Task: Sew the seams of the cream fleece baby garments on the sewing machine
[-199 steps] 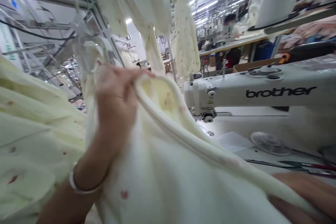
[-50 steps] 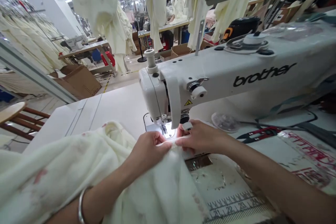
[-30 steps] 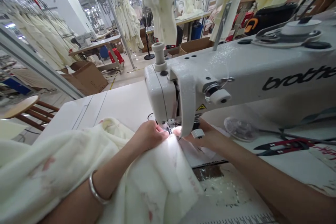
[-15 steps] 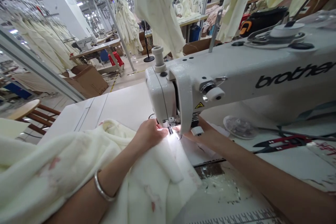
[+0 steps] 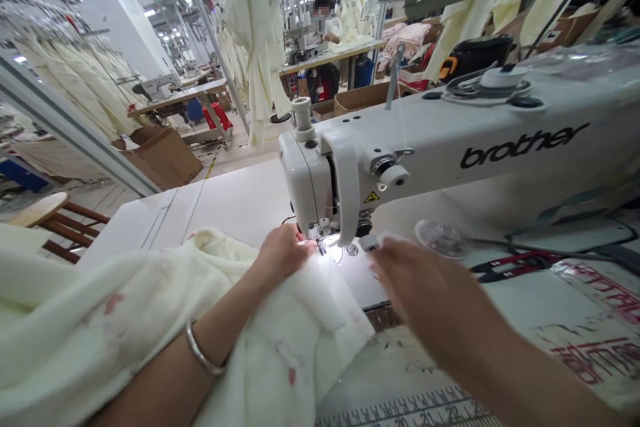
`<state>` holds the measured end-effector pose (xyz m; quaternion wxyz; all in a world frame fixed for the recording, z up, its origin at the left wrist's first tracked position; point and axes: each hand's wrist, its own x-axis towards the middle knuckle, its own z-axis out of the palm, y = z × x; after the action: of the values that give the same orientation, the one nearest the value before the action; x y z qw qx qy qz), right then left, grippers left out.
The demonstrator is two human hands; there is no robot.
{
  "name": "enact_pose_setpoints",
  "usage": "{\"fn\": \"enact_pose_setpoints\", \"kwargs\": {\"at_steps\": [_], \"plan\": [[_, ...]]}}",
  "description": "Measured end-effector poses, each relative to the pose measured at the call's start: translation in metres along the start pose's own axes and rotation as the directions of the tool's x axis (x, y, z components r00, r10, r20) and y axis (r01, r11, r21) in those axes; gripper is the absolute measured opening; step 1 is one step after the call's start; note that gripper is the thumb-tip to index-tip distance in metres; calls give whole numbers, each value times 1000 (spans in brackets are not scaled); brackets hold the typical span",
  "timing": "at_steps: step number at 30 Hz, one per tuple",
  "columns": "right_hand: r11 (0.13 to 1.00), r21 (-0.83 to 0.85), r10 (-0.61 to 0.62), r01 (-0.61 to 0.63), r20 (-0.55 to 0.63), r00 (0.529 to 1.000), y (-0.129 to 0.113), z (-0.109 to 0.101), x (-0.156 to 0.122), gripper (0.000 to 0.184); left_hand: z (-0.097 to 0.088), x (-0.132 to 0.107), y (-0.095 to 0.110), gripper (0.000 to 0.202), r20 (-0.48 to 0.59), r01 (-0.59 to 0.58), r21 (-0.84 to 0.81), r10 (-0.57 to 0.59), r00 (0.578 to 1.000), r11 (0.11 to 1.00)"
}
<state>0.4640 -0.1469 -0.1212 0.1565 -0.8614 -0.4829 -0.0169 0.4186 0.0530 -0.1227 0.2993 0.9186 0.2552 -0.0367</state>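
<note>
Cream fleece fabric (image 5: 165, 300) with small reddish prints spreads over the left of the table and runs up to the presser foot of the white sewing machine (image 5: 420, 147). Close beside the lit needle area, my left hand (image 5: 285, 250) pinches the fabric's edge, its fingertips partly behind the machine head. My right hand (image 5: 415, 273), blurred, is off the fabric to the right of the needle, near a small white knob (image 5: 369, 243). Its fingers are smeared, so whether they hold anything does not show.
Red-handled thread snips (image 5: 520, 265) and a clear round disc (image 5: 443, 238) lie under the machine arm. A ruler strip (image 5: 425, 407) runs along the front edge. Beyond the table are a cardboard box (image 5: 167, 157), a wooden stool (image 5: 60, 213), hanging garments and a person (image 5: 325, 27) seated.
My right hand has pulled back from behind the needle toward me and to the right. My left hand stays on the fabric. The view has shifted slightly, revealing the person behind.
</note>
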Motion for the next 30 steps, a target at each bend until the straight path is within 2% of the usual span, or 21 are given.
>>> {"fn": "enact_pose_setpoints", "kwargs": {"at_steps": [2, 4, 7, 12, 19, 23, 27, 30], "plan": [[968, -58, -243, 244, 30, 970, -16, 7, -11, 34, 0, 0, 1, 17, -2, 0, 36, 0, 1000, 999], [936, -38, -346, 349, 63, 936, -28, 14, -10, 35, -1, -1, 4, 18, -1, 2, 64, -2, 1000, 998], [941, -18, -339, 339, 29, 941, -30, 22, -2, 27, -2, -4, 6, 19, 5, 3, 91, -4, 1000, 996], [925, 102, -349, 366, -155, 924, -11, 27, -7, 25, 4, -7, 5, 20, -21, 7, 112, -4, 1000, 994], [907, 131, -379, 400, -163, 911, 0, 17, -9, 26, 13, -9, 2, 21, -112, 40, 168, -21, 994, 985], [902, 152, -371, 404, -205, 906, -3, 26, -8, 30, 15, -9, -1, 22, -121, 34, 177, -13, 993, 984], [919, 107, -323, 379, -345, 881, -11, 47, -10, 29, 14, -6, -2, 23, -115, 12, 171, 8, 993, 985], [942, -9, -312, 335, -382, 870, -18, 54, -7, 29, 10, -1, -3, 19, -87, -21, 158, 36, 996, 987]]}}
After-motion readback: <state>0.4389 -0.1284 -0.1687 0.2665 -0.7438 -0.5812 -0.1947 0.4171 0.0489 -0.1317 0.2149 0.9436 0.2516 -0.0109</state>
